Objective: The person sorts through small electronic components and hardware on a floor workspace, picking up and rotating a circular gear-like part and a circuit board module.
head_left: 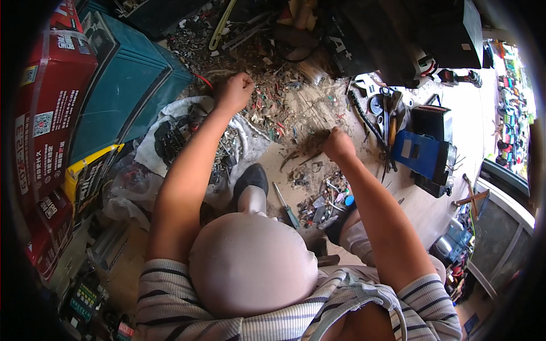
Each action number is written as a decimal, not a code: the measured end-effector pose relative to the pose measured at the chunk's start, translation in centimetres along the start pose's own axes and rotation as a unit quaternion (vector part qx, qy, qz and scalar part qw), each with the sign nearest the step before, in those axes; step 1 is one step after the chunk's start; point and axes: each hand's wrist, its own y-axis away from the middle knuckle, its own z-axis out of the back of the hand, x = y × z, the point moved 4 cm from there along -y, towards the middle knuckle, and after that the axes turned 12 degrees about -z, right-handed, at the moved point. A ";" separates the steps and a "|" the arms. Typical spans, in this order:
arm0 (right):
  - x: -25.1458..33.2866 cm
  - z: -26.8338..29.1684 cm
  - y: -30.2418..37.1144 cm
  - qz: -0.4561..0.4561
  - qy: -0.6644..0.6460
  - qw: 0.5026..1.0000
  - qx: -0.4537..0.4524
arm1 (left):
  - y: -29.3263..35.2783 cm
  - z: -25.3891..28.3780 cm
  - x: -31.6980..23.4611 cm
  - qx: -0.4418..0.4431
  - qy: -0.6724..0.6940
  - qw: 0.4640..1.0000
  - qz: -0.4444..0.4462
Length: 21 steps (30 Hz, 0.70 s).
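1. Surroundings, left side: a teal tool case point(122, 85) leans at your upper left, with red cartons point(48, 102) stacked beside it and a yellow-edged box point(91, 173) below them. A white cloth point(170, 122) lies under your left forearm, carrying a black toothed part point(168, 142).
2. Surroundings, right side: a blue box point(418, 153) stands just right of your right hand, with a cluster of hand tools point(387, 116) above it and a black case point(398, 34) at the top of the view.
3. Between the hands: a heap of wire scraps and debris point(273, 105) covers the floor point(432, 199). A green-handled screwdriver point(285, 206) lies near your black shoe point(250, 177), its shaft pointing up-left and its handle down-right.
4. Left hand point(234, 90): the fingers are curled into a fist at the upper edge of the heap. You cannot tell from this view what they grip.
5. Right hand point(338, 145): the fingers are pressed together on a brown tuft of stripped wire strands point(310, 145).
6. Position of the tuft: it sits just left of your right hand, above the floor debris, well apart from the left hand.
7. Orientation: the tuft's long axis runs from the right hand toward the lower left, with the loose ends fanning down-left.
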 end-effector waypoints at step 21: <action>0.0 -0.1 -0.1 -0.009 0.011 1.000 0.007 | 0.1 -1.2 -2.5 0.015 -0.078 0.996 0.041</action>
